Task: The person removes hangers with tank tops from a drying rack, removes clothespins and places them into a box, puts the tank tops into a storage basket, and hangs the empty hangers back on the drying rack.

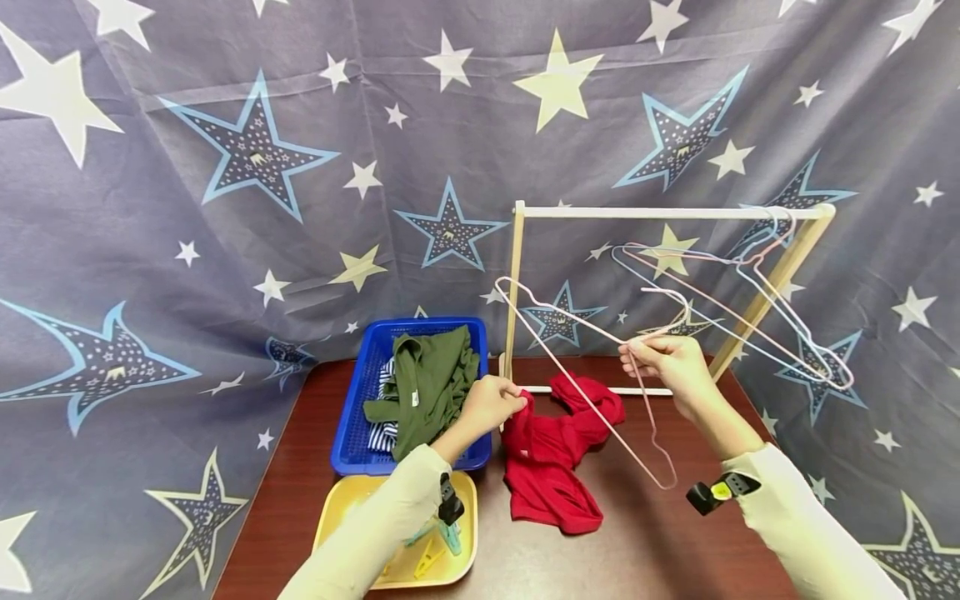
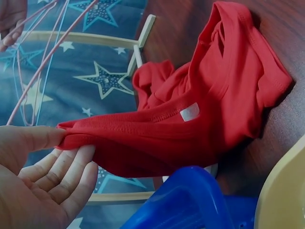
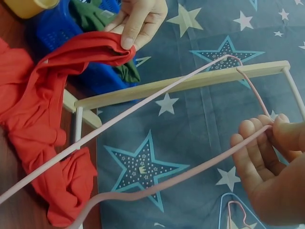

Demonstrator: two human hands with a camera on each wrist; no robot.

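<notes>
A red shirt [image 1: 551, 454] lies bunched on the table, its upper left edge lifted between the thumb and fingers of my left hand [image 1: 491, 406]. In the left wrist view a small white tag shows inside the red shirt [image 2: 219, 109], near the pinched edge. My right hand [image 1: 671, 367] holds a pink hanger [image 1: 570, 375] by its neck, close to the hook. The hanger is tilted in the air above and in front of the shirt, and one end points toward my left hand. In the right wrist view, the hanger [image 3: 157, 100] appears apart from the cloth.
A small rack [image 1: 667, 213] stands at the back, with blue and pink hangers [image 1: 787, 308] on its right end. To the left, a blue basket [image 1: 352, 417] holds a green garment [image 1: 435, 383] and striped cloth. A yellow tray [image 1: 468, 542] with clothespins sits in front.
</notes>
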